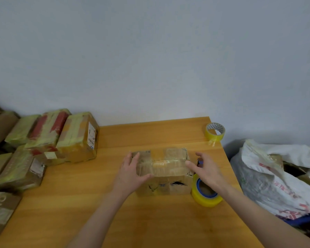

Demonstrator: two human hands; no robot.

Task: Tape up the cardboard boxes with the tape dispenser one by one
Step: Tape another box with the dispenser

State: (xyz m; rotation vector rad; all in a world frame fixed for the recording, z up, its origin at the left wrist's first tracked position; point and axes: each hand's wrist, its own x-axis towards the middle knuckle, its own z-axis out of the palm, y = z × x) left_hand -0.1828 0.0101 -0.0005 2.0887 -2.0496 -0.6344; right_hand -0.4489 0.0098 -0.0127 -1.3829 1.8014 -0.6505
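Hands bracket the cardboard box [170,171], left hand [132,170] flat atop, right hand [207,171] beside, grips wide.

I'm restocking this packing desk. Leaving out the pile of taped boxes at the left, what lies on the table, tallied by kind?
Yellow tape rolls: 2 (near roll, far roll)
Cardboard box: 1
Total: 3

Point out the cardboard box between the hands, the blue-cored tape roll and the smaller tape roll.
cardboard box [164,168]: head view, on its taped top face.
blue-cored tape roll [205,201]: head view, on its yellow outer wall.
smaller tape roll [211,136]: head view, on its yellow outer wall.
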